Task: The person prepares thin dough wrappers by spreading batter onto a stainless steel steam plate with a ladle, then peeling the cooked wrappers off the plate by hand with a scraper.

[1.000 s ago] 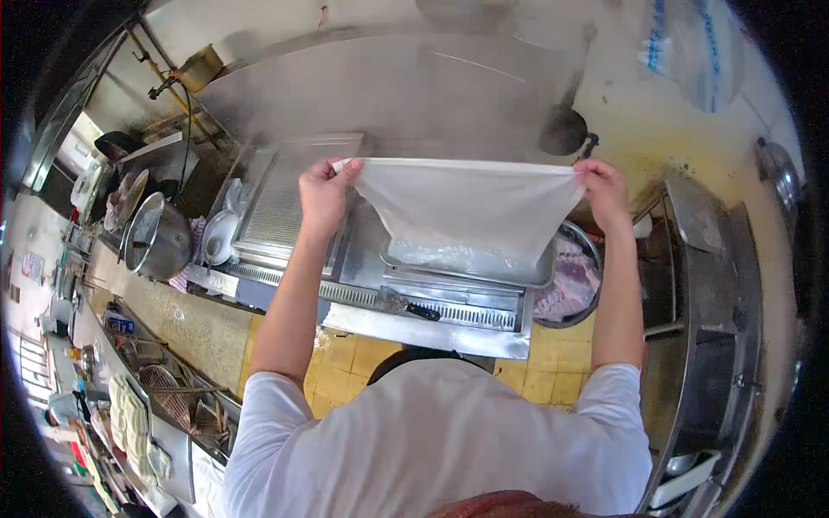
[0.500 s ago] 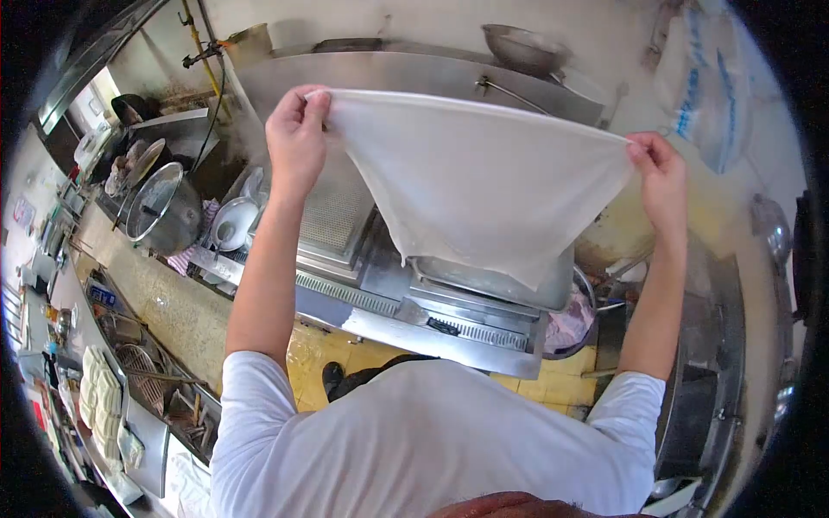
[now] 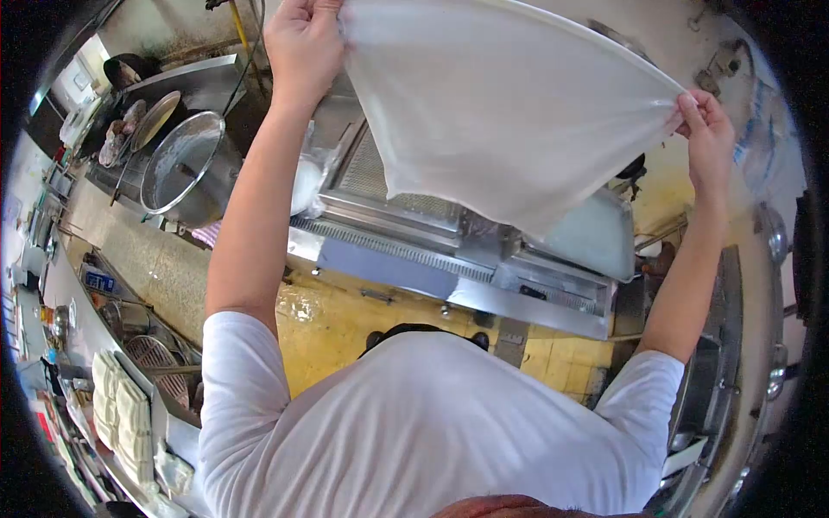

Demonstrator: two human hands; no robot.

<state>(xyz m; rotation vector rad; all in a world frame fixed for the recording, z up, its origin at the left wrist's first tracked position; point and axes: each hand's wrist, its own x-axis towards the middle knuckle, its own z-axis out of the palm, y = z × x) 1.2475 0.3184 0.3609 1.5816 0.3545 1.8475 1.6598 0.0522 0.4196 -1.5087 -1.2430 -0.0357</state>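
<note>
A thin white sheet (image 3: pixel 509 104), cloth-like and slightly see-through, hangs stretched between my raised hands. My left hand (image 3: pixel 304 39) pinches its upper left corner near the top edge of the view. The upper right corner is gripped between the thumb and fingers of my right hand (image 3: pixel 704 125). The sheet's lower edge droops unevenly over the steel counter. Below and behind it lie a perforated metal plate (image 3: pixel 361 173) at the left and a shallow metal tray (image 3: pixel 596 235) at the right, each partly hidden by the sheet.
A large metal pot (image 3: pixel 186 168) stands left of my left forearm, with a round lid (image 3: pixel 157 121) behind it. The steel counter's front edge (image 3: pixel 389 263) crosses below the sheet. Folded pale bundles (image 3: pixel 123 414) lie at the lower left, above yellow floor tiles (image 3: pixel 324 332) in depth.
The view has shifted, and both hands with the sheet now appear higher and farther apart. More of the tray shows at the right. Both hands keep their hold on the sheet.
</note>
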